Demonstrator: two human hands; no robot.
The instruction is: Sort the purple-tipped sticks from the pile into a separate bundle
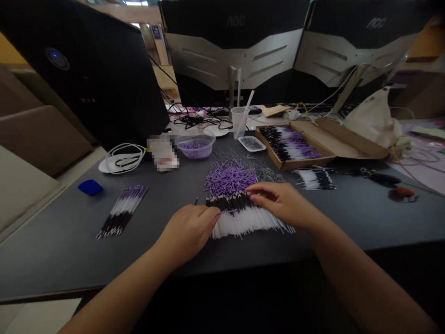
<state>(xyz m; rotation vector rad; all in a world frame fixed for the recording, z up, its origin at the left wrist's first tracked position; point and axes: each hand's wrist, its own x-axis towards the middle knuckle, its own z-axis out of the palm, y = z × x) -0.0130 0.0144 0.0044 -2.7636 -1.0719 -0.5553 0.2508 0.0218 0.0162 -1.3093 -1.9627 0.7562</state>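
Just inside desk (52, 288) edge: left hand (189, 232), sticks (239, 221).

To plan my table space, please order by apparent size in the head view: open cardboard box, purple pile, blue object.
1. Open cardboard box, with its lid
2. Purple pile
3. Blue object

The one view looks forward and down from the person's head, close above the left hand (189, 229), right hand (283, 202) and desk (52, 260), facing two monitors (239, 39) from behind.
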